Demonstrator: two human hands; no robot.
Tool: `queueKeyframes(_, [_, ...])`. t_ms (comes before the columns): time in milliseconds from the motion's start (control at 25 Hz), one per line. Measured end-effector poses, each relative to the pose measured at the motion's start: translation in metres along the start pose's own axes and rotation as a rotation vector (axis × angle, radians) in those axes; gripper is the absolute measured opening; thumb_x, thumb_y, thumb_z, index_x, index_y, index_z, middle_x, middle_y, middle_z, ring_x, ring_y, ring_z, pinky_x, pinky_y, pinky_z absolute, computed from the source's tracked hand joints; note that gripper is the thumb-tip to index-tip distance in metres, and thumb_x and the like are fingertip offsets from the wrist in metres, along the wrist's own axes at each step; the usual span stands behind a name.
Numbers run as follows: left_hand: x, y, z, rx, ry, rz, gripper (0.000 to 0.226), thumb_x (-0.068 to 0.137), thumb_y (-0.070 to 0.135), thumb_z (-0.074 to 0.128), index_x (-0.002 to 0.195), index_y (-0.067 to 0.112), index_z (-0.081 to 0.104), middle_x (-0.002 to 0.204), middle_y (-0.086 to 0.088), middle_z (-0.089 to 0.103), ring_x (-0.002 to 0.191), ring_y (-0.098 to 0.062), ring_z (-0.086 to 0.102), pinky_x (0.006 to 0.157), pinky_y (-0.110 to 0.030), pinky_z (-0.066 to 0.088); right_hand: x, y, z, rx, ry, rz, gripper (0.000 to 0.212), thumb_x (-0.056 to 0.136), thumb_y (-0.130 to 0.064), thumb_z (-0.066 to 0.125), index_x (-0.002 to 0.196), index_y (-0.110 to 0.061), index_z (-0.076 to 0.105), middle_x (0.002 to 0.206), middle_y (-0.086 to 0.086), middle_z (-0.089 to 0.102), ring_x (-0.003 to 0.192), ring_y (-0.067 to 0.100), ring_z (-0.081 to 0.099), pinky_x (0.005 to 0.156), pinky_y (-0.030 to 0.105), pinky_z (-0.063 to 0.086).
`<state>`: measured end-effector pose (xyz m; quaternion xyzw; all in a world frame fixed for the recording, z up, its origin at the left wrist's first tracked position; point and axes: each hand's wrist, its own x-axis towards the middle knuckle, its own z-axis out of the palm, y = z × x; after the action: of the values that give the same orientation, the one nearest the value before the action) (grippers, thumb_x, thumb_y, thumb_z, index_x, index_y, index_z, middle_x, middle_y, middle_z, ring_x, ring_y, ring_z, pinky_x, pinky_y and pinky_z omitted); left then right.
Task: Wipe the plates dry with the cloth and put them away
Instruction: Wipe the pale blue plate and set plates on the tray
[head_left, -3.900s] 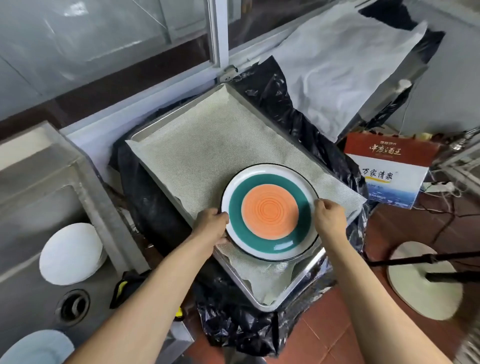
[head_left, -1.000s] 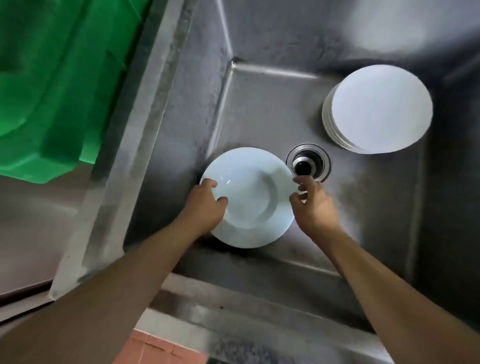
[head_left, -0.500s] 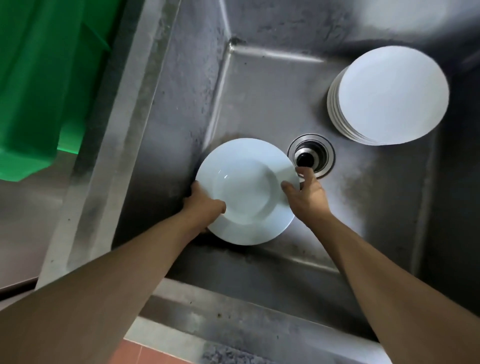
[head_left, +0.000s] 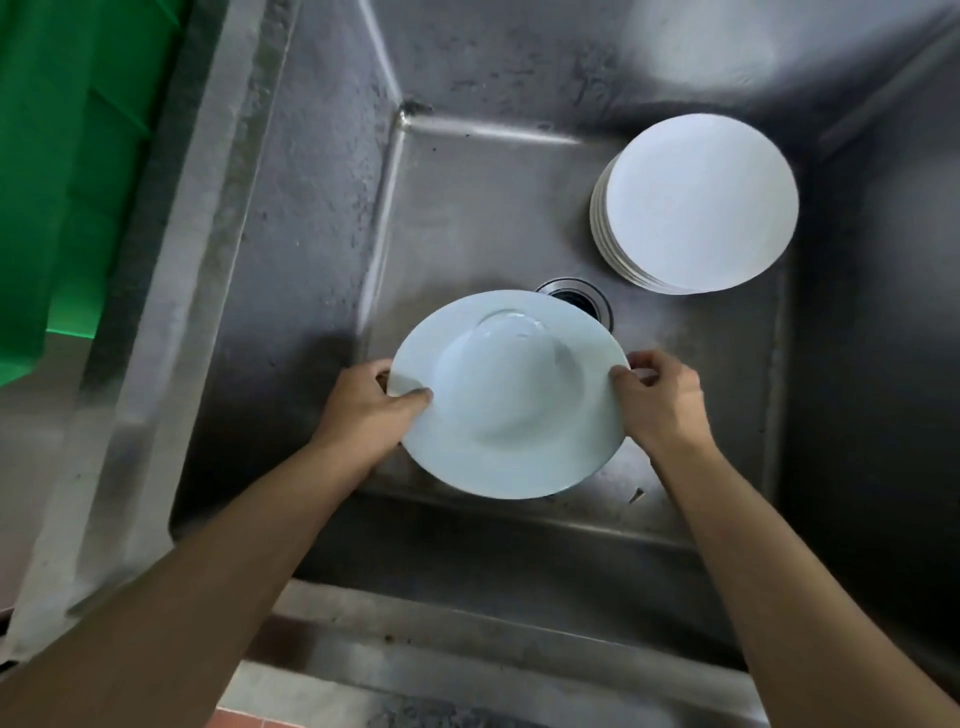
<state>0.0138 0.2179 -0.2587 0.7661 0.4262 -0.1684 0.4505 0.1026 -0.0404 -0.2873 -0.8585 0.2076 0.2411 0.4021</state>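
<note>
A pale blue-white deep plate (head_left: 509, 405) with a wide rim is held above the floor of a steel sink (head_left: 467, 208). My left hand (head_left: 369, 405) grips its left rim, thumb on top. My right hand (head_left: 660, 400) pinches the right rim with curled fingers. A stack of several white plates (head_left: 696, 202) stands upside down at the sink's far right. No cloth is in view.
The sink drain (head_left: 592, 301) lies just behind the held plate, partly hidden by it. A green plastic crate (head_left: 67, 156) stands to the left beyond the sink's broad steel edge (head_left: 171, 322). Red floor tile shows at the bottom.
The colourful plate was left on the lined tray and I turned to the sink. In the last second both hands took hold of the pale plate and lifted it off the sink floor, toward me.
</note>
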Motion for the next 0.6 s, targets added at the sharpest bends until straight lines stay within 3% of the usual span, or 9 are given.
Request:
queueKeyframes(40, [-0.002,0.004,0.002,-0.042,-0.004,-0.014,0.026,0.083,0.017,0.08,0.107,0.023,0.07,0.096,0.006,0.073,0.09,-0.014,0.07,0.079,-0.032,0.058,-0.002,0.001,-0.007,0.0,0.011,0.032,0.022,0.094,-0.02,0.061,0.111,-0.012,0.072,0.093,0.003,0.068,0.082,0.023,0.066,0.072,0.036,0.056])
queueKeyframes(120, [-0.003,0.015,0.008,-0.145,-0.011,-0.118,0.017,0.083,0.013,0.081,0.095,0.017,0.069,0.091,0.0,0.074,0.084,-0.018,0.073,0.073,-0.035,0.062,-0.003,0.0,-0.02,0.011,0.019,0.144,0.015,0.09,-0.014,0.062,0.092,-0.008,0.076,0.076,0.005,0.07,0.058,0.019,0.07,0.061,0.037,0.062])
queueKeyframes(200, [-0.003,0.028,0.012,-0.234,-0.028,-0.253,0.016,0.083,0.006,0.08,0.095,0.007,0.069,0.089,-0.011,0.073,0.076,-0.022,0.072,0.057,-0.032,0.063,-0.001,-0.002,-0.03,0.098,-0.007,0.279,0.011,0.087,-0.006,0.064,0.08,-0.003,0.073,0.059,0.009,0.069,0.044,0.025,0.069,0.061,0.046,0.065])
queueKeyframes(280, [-0.003,0.04,0.015,-0.239,-0.057,-0.313,0.014,0.084,0.002,0.079,0.092,0.002,0.067,0.085,-0.014,0.071,0.068,-0.021,0.07,0.043,-0.023,0.055,0.0,-0.004,-0.038,0.147,-0.032,0.36,0.008,0.084,-0.002,0.065,0.082,0.004,0.069,0.048,0.01,0.066,0.046,0.033,0.07,0.068,0.057,0.063])
queueKeyframes(400, [-0.002,0.049,0.018,-0.234,-0.071,-0.314,0.014,0.084,0.0,0.078,0.085,0.002,0.064,0.085,-0.015,0.07,0.067,-0.021,0.069,0.042,-0.021,0.054,-0.003,-0.002,-0.045,0.141,-0.051,0.399,0.01,0.083,-0.003,0.065,0.078,0.005,0.065,0.048,0.013,0.065,0.065,0.037,0.074,0.078,0.062,0.06])
queueKeyframes(480, [-0.004,0.051,0.021,-0.25,-0.075,-0.307,0.014,0.085,0.0,0.077,0.084,0.003,0.063,0.087,-0.015,0.07,0.069,-0.021,0.069,0.042,-0.023,0.054,-0.006,0.002,-0.049,0.162,-0.053,0.402,0.014,0.086,-0.003,0.066,0.073,0.003,0.063,0.05,0.014,0.067,0.061,0.032,0.072,0.075,0.059,0.062])
queueKeyframes(600, [-0.007,0.051,0.025,-0.32,-0.036,-0.259,0.013,0.086,0.002,0.076,0.086,0.007,0.064,0.087,-0.009,0.07,0.071,-0.019,0.069,0.046,-0.024,0.054,-0.016,0.008,-0.052,0.31,-0.048,0.354,0.02,0.096,-0.007,0.067,0.076,-0.006,0.066,0.074,0.013,0.072,0.046,0.019,0.07,0.051,0.033,0.062])
